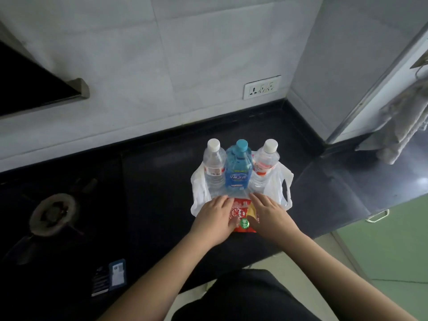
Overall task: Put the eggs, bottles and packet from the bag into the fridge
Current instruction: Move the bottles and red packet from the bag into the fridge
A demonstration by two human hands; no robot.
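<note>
Three bottles stand upright in an open white plastic bag on the black counter: a clear bottle with a white cap on the left, a blue bottle in the middle, and a clear bottle with a white cap on the right. In front of them lies a red and yellow packet. My left hand rests flat on the packet's left side and my right hand on its right side. No eggs are visible.
A gas burner sits at the left of the black counter. A dark leaflet lies near the front edge. A wall socket is behind the bag. A cloth hangs at the right, above green cabinet fronts.
</note>
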